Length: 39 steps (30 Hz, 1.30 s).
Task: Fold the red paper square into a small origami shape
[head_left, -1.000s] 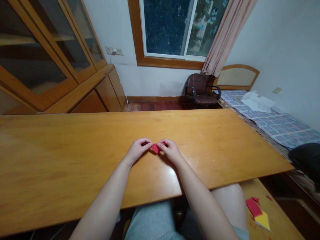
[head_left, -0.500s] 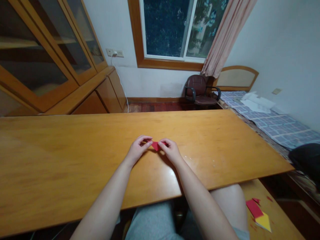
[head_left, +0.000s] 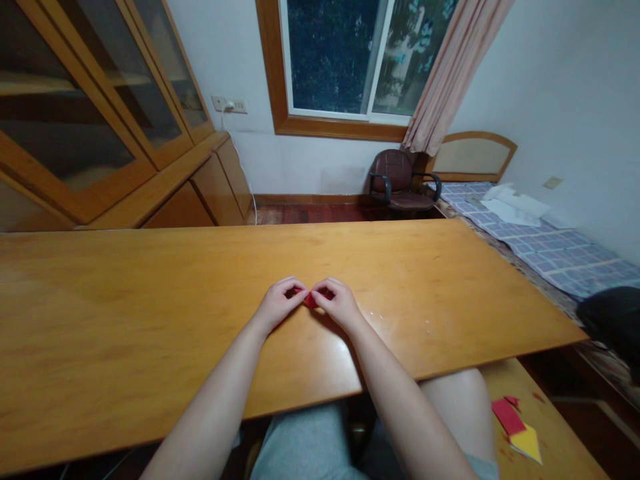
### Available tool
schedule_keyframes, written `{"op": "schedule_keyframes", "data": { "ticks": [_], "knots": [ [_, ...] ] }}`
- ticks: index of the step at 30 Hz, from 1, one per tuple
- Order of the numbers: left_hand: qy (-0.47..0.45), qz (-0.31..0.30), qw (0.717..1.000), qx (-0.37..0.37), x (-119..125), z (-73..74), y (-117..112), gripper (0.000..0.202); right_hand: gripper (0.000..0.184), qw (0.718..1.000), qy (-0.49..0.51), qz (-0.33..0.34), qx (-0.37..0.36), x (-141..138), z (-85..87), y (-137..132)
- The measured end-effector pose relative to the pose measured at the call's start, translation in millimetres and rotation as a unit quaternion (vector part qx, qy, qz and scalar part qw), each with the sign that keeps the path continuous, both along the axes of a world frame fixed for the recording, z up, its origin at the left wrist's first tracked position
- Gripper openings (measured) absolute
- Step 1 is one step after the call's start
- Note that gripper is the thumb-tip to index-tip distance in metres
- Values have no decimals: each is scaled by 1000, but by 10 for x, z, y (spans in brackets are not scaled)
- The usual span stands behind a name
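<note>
A small folded piece of red paper (head_left: 311, 301) is held between my two hands, low over the middle of the wooden table (head_left: 150, 320). My left hand (head_left: 281, 301) pinches its left side between thumb and fingers. On the right side, my right hand (head_left: 336, 300) grips it the same way, and the two thumb tips nearly meet. Fingers cover most of the paper, so its full shape is hidden.
On a wooden bench at lower right lie red paper (head_left: 509, 417), yellow paper (head_left: 527, 444) and small red scraps. Tiny white bits (head_left: 376, 315) dot the table. Beyond stand a brown armchair (head_left: 395, 177), a glass-door cabinet (head_left: 145, 170) and a bed (head_left: 545, 247).
My hands have drawn closer together on the red paper. The left fingers have lowered and now cover its left part, so less of the red shows.
</note>
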<state>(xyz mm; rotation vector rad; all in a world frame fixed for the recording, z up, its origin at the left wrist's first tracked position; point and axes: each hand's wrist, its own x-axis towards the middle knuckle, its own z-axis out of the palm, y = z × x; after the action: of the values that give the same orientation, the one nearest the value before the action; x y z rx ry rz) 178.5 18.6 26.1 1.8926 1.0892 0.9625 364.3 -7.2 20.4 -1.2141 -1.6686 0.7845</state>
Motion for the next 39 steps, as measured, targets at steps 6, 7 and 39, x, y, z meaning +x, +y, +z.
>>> {"op": "schedule_keyframes", "data": {
  "ticks": [6,7,39],
  "knots": [
    [-1,-8,1000,-13,-15,34,-6,21,7,1000,-5,4,-6,-13,4,-4],
    [-13,-6,1000,-19,-24,32,-1,21,7,1000,-1,0,-10,-13,3,-4],
    [-61,63,996,-31,-49,-39,47,19,20,998,43,-3,-46,14,-65,38]
  ]
}}
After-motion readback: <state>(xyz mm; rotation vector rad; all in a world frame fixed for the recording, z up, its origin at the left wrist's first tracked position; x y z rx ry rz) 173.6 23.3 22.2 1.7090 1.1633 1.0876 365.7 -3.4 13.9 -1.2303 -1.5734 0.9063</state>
